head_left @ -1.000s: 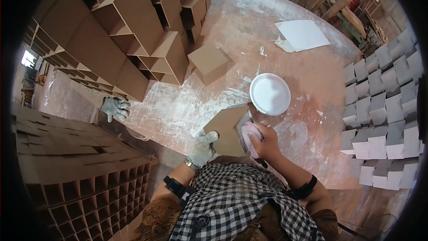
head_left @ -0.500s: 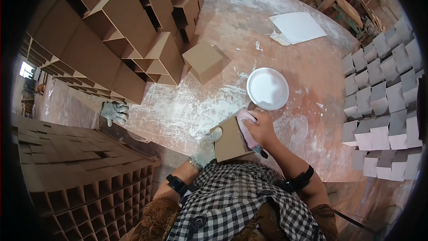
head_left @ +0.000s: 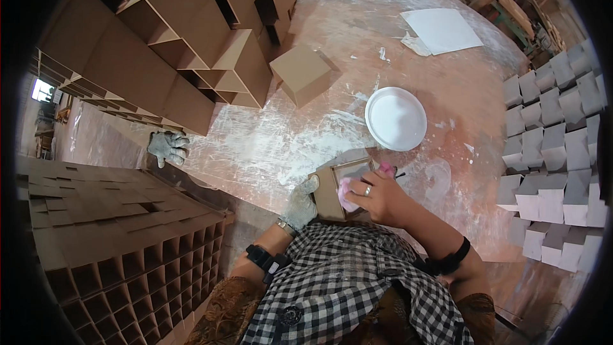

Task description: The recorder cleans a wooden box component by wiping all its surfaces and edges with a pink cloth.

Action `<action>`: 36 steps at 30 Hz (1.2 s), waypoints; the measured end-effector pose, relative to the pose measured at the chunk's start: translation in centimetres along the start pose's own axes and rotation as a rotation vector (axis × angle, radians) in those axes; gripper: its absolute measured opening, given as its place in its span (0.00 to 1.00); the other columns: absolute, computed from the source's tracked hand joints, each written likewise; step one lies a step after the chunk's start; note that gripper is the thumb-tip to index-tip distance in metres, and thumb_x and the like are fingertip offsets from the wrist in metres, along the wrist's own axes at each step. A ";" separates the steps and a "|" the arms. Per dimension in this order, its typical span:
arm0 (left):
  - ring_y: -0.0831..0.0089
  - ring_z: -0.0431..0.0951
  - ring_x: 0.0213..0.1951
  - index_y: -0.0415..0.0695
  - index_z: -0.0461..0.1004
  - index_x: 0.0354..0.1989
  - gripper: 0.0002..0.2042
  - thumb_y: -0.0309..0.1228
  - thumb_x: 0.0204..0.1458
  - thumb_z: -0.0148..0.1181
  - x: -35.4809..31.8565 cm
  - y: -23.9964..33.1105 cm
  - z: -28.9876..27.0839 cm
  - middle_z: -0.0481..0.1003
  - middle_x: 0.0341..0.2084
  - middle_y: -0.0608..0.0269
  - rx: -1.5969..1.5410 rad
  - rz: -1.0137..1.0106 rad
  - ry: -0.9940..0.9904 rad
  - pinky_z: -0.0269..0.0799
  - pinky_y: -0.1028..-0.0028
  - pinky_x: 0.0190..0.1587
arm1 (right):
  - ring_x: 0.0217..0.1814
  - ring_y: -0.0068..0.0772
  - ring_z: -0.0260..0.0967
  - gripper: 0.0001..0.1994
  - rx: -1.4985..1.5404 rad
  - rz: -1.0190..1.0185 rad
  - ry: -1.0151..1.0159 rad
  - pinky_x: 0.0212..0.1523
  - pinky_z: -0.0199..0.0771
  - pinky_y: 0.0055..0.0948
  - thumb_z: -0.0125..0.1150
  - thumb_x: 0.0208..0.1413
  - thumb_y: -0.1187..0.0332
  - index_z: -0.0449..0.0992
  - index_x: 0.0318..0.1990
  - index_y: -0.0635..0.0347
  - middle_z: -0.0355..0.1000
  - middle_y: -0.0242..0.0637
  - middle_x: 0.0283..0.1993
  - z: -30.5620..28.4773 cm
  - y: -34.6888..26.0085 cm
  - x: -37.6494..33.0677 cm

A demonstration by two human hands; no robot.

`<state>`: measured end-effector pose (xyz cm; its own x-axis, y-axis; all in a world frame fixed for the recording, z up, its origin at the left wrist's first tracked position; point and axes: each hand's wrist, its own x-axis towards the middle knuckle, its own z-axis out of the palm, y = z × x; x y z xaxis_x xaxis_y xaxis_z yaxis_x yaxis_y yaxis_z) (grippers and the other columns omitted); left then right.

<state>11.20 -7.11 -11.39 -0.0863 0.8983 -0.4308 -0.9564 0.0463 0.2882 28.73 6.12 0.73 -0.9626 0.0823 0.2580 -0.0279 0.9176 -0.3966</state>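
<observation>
Close to my body, a small brown cardboard box [head_left: 326, 193] is tilted so that its open side, with pale inner rims, shows. My left hand [head_left: 300, 206], in a grey work glove, grips its left side with the thumb on top. My bare right hand [head_left: 384, 197] is closed on a crumpled pink cloth [head_left: 348, 193] at the box's open side. A dark-tipped slim thing [head_left: 400, 173] pokes out beside these fingers; its kind is hidden. Just beyond stands a round white plastic tub [head_left: 396, 119] with white contents.
Brown boxes [head_left: 191, 19] stand stacked at the left, with a single box [head_left: 303, 75] beside them. An empty glove [head_left: 168, 147] lies at the table's left edge. White sheet [head_left: 442, 30] lies far back; grey-white boxes [head_left: 552, 153] are stacked right. More open boxes [head_left: 137, 268] stand lower left.
The box has turned so that its open side shows more. My right hand with the pink cloth has moved from the far edge down over the near part of the opening.
</observation>
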 end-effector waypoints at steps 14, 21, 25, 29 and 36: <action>0.60 0.72 0.49 0.38 0.62 0.56 0.20 0.32 0.56 0.52 0.3 0.6 1.6 0.69 0.48 0.51 0.072 -0.115 -0.024 0.70 0.60 0.53 | 0.38 0.52 0.68 0.20 -0.010 0.532 0.381 0.35 0.70 0.40 0.58 0.36 0.78 0.72 0.43 0.63 0.68 0.48 0.40 1.7 -0.8 1.8; 0.64 0.71 0.51 0.36 0.60 0.57 0.21 0.30 0.57 0.50 0.1 0.6 2.0 0.68 0.51 0.53 0.107 -0.097 -0.042 0.70 0.66 0.54 | 0.35 0.49 0.69 0.14 0.120 0.731 0.344 0.33 0.71 0.41 0.62 0.39 0.69 0.71 0.37 0.60 0.67 0.46 0.37 1.5 -0.6 2.3; 0.62 0.72 0.49 0.36 0.61 0.57 0.21 0.31 0.57 0.52 0.1 0.5 3.5 0.69 0.49 0.52 0.125 -0.063 -0.031 0.72 0.63 0.52 | 0.35 0.50 0.69 0.12 -0.094 0.915 0.269 0.33 0.70 0.42 0.61 0.41 0.68 0.72 0.35 0.59 0.68 0.46 0.35 1.8 0.7 1.3; 0.63 0.72 0.50 0.36 0.60 0.57 0.21 0.30 0.56 0.52 0.4 0.9 3.5 0.68 0.50 0.52 0.132 -0.107 -0.041 0.71 0.64 0.53 | 0.35 0.51 0.69 0.10 -0.084 0.989 0.288 0.33 0.70 0.43 0.59 0.44 0.68 0.69 0.34 0.61 0.67 0.48 0.36 2.7 1.7 -0.5; 0.64 0.71 0.51 0.36 0.60 0.58 0.21 0.31 0.57 0.51 0.4 1.1 3.9 0.67 0.52 0.53 0.252 -0.080 -0.061 0.71 0.64 0.54 | 0.33 0.51 0.68 0.13 0.006 0.627 0.408 0.31 0.69 0.41 0.60 0.42 0.69 0.73 0.38 0.62 0.67 0.46 0.34 1.8 0.2 2.1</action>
<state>11.22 -5.05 -7.92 0.0112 0.9116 -0.4109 -0.8595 0.2188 0.4620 26.19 5.77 -0.36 -0.6220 0.7284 0.2875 0.4907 0.6487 -0.5817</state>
